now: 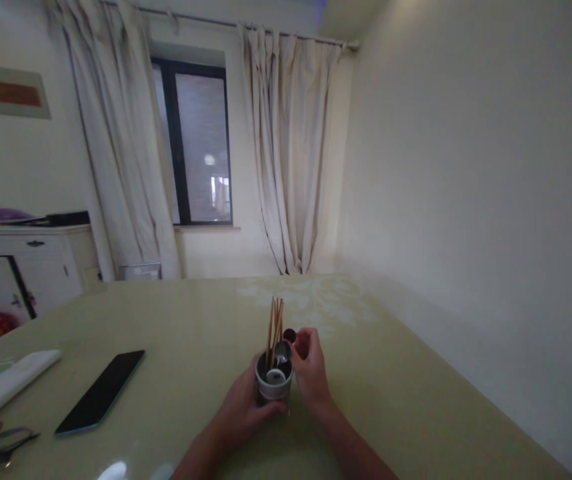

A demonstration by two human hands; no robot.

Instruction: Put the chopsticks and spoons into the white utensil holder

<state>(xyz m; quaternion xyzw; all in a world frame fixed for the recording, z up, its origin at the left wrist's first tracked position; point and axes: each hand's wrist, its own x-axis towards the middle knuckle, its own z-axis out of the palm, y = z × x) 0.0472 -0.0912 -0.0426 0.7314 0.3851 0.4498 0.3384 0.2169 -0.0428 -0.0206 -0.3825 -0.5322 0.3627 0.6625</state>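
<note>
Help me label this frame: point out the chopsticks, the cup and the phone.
chopsticks (pixel 275 320): head view, upper shafts.
cup (pixel 272 390): head view, front wall.
phone (pixel 101 392): head view, screen middle.

A room in a home: pale curtains (pixel 286 153) frame a dark window (pixel 193 143), a white cabinet (pixel 21 267) stands by the wall, and a phone (pixel 101 392) lies on the surface (pixel 191 333).

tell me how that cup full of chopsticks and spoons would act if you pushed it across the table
The cup would probably slide easily, since the table looks smooth and glossy. It may be apt to tip: the chopsticks stand well above its rim, raising the weight. The left hand wrapped around it should steady it; the spoons would likely rattle.
</note>
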